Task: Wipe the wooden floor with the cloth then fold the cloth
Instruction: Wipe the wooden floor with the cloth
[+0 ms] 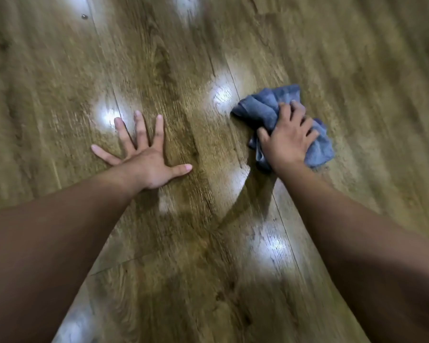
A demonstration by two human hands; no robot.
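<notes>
Head view: the right hand (286, 139), right of centre in the frame, grips a bunched blue-grey cloth (265, 108) pressed on the glossy brown wooden plank floor (174, 70); the left hand (144, 159), left of centre, lies flat with fingers spread wide, holding nothing, bracing; wiping looks under way, folding not begun; better to flatten the wad, keep even downward pressure, and overlap strokes along the grain.
</notes>
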